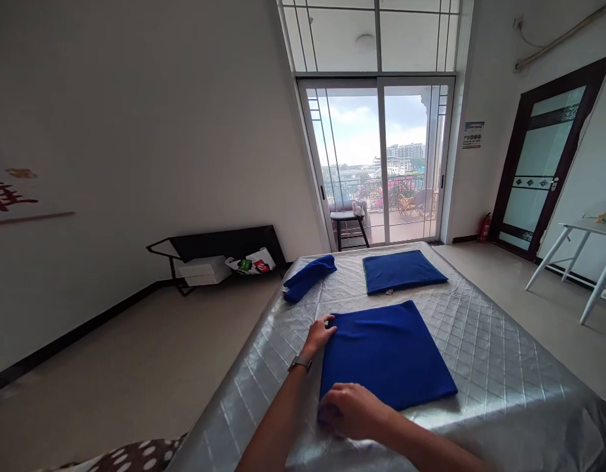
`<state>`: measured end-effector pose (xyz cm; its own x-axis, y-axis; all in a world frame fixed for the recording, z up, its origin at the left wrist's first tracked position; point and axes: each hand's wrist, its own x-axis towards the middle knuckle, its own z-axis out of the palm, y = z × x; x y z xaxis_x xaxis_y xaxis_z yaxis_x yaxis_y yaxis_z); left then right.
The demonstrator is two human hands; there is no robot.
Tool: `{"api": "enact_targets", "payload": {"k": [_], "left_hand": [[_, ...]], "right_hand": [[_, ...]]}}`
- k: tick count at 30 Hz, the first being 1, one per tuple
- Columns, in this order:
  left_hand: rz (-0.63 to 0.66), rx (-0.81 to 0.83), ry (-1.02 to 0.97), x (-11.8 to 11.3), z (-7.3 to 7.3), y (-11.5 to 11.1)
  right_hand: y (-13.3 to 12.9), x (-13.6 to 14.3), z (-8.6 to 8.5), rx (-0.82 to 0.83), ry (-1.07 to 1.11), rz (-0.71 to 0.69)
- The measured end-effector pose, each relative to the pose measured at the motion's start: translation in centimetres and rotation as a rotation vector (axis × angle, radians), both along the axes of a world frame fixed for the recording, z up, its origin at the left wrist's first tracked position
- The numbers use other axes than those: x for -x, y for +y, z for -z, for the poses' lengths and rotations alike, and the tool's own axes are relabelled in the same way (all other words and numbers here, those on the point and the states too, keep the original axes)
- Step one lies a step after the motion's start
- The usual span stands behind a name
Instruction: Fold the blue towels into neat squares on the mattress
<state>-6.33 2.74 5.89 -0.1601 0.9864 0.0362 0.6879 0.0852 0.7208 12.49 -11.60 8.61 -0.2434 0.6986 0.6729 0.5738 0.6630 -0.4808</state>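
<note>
A blue cloth (386, 354), folded into a flat rectangle, lies on a silver quilted mattress cover (253, 360). My left hand (320, 334), with a watch at the wrist, touches the cloth's far left corner, its thumb and fingers somewhat apart. At the near left corner, my right hand (349, 410) has its fingers curled on the cloth; the fingertips are blurred and partly hidden. Beyond lies another folded blue cloth (403, 271), flat, with a small pale tag at its near edge. Farther left is a narrow, bunched blue cloth (310, 278).
A black rack (224, 244) holding a white box and a bag stands by the left wall. Glass sliding doors (381, 164) are ahead, with a dark stool (349, 216) behind the glass. A white table (585, 226) is at right. Brown dotted fabric (140, 457) shows bottom left.
</note>
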Motion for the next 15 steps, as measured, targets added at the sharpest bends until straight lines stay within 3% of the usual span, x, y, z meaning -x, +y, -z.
{"api": "enact_targets", "payload": {"k": [5,9,12,15], "left_hand": [[-0.002,-0.089,0.023,0.1,2.1,-0.8],[0.002,-0.156,0.071,0.0,3.1,-0.5],[0.004,-0.195,0.135,-0.2,3.7,-0.1],[0.009,-0.22,0.206,-0.4,4.4,0.0]], "right_hand": [[6.8,-5.8,1.0,0.202,-0.204,-0.017],[12.6,-11.2,1.4,0.419,-0.398,0.252],[14.7,-13.1,2.9,0.606,-0.562,0.35],[15.4,-13.6,4.8,0.635,-0.616,0.366]]}}
